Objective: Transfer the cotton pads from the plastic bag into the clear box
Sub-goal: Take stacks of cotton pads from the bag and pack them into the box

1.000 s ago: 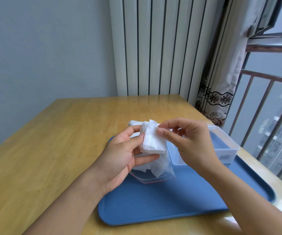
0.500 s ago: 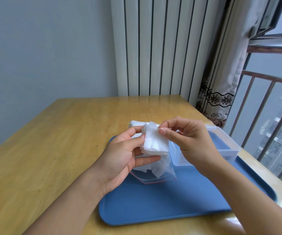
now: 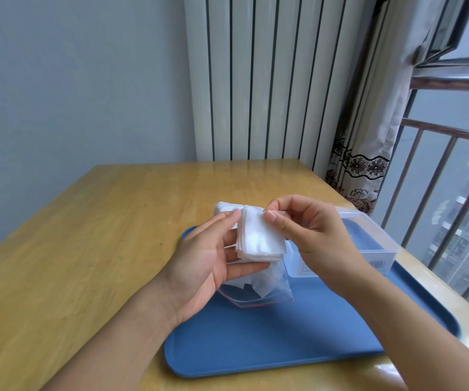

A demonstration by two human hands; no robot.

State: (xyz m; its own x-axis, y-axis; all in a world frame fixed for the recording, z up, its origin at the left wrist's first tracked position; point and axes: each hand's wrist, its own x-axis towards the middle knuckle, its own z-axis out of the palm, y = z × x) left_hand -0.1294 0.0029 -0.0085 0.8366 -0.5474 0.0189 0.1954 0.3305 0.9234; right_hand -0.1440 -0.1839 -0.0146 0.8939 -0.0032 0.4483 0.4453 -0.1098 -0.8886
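Note:
A stack of white square cotton pads (image 3: 260, 239) is held up above the blue tray (image 3: 270, 342). My left hand (image 3: 208, 266) grips the stack's left edge with thumb and fingers, and also holds the clear plastic bag (image 3: 258, 292), which hangs below with a red zip line and a few pads inside. My right hand (image 3: 309, 235) pinches the stack's top right corner between thumb and forefinger. The clear box (image 3: 368, 244) stands open on the tray just right of my hands, partly hidden behind my right hand.
The tray lies on a wooden table (image 3: 100, 235) near its right edge. A white radiator (image 3: 256, 80) stands behind the table, and a patterned curtain (image 3: 363, 165) and a window railing (image 3: 453, 193) are at the right.
The stack of pads has come slightly further up and out of the bag. Both hands keep nearly the same hold and place.

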